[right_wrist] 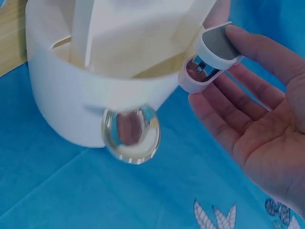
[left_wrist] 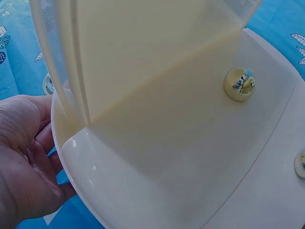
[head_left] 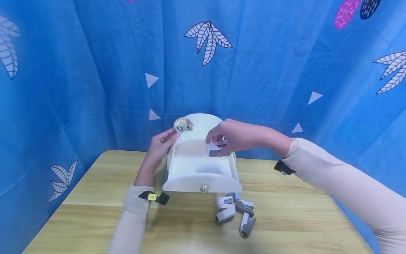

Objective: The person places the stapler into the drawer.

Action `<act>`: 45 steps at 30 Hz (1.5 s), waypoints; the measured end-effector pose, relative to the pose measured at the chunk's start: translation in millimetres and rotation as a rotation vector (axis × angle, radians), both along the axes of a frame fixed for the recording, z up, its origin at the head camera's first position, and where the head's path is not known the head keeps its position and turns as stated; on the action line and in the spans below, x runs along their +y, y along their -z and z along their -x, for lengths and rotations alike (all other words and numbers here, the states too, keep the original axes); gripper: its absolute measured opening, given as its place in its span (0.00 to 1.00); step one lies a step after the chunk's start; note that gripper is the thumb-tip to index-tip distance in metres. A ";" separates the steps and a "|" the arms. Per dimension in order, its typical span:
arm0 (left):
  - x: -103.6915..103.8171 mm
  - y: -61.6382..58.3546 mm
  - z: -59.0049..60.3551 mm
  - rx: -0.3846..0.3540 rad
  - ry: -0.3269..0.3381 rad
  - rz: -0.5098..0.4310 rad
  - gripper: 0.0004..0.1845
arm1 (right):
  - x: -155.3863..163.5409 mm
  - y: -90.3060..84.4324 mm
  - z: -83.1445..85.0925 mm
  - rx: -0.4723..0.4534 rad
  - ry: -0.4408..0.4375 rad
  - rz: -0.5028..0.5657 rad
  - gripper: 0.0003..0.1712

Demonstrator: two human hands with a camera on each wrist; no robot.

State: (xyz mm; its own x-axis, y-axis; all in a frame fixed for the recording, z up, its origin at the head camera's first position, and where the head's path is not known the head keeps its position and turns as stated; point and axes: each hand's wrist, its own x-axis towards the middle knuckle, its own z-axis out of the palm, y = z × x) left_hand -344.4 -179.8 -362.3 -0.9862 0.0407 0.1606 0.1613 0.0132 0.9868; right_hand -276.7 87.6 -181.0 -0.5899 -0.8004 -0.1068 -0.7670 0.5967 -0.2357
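A rounded white drawer cabinet (head_left: 203, 122) stands at the table's back with its drawer (head_left: 184, 182) pulled out toward me. A shiny gold knob (left_wrist: 239, 85) sits on the drawer front. My left hand (head_left: 158, 149) rests against the cabinet's left side, its fingers (left_wrist: 45, 138) partly hidden behind the curved edge. Beside those fingertips is a round gold piece (head_left: 183, 125). Over the open drawer, my right hand (head_left: 242, 135) pinches a small white and grey mini stapler (right_wrist: 220, 44) between thumb and fingers. The stapler overlaps the drawer's right side in the head view.
Several more mini staplers (head_left: 226, 214) lie in a loose group on the wooden table (head_left: 127, 176), just in front of the drawer and to its right. A blue patterned curtain (head_left: 260, 77) hangs close behind the cabinet and along both sides.
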 end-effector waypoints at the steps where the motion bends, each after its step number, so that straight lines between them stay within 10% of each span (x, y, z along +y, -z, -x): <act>1: 0.1 0.0 0.4 0.002 -0.001 0.001 0.30 | -3.8 1.4 1.4 -0.004 -0.005 -0.003 0.22; 45: 4.5 7.4 5.2 0.061 -0.015 -0.016 0.28 | -73.5 64.0 30.3 0.037 -0.095 -0.142 0.17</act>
